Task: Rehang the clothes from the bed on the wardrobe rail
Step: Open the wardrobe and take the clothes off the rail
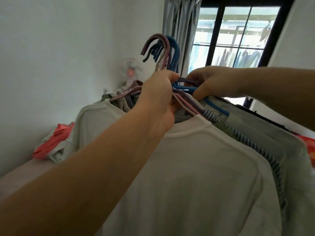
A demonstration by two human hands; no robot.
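Red cloth (51, 147) lies on the bed (20, 174) at far left. Your left hand (158, 97) grips the bunched hanger necks (163, 53); the white shirt (196, 167) hangs below, raised above the bed. Your right hand (211, 82) pinches the blue hanger (213, 104). Window (238, 36) behind.

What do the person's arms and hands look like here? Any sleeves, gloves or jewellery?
Both forearms are bare as far as the picture shows; no sleeve reaches into view. The left hand and the right hand wear no gloves. No watch, bracelet or ring shows on the visible sides of wrists and fingers, though some fingers are partly hidden. Nails are too hidden to describe.
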